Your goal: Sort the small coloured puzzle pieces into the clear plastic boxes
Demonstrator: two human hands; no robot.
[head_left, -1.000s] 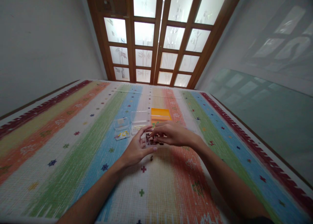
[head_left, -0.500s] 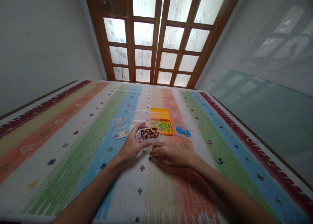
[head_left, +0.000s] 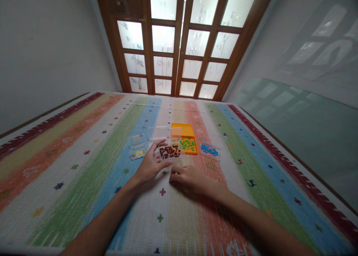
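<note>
A clear plastic box of dark brown pieces sits at the middle of the table. My left hand is around its left side, fingers behind and thumb along the near edge. Just nearer to me, my right hand is low over the cloth with its fingers pinched together; whatever they hold is too small or hidden to make out. Behind the brown pieces stands an open orange box with green pieces.
To the right lies a clear box of blue pieces. At the left is a small open clear box with yellow pieces. A striped cloth covers the table; glazed wooden doors stand beyond.
My right hand has drawn slightly down, its fingers now curled more tightly, and the small dark item seen at its fingertips is out of sight. The brown pieces' box has shifted slightly left.
</note>
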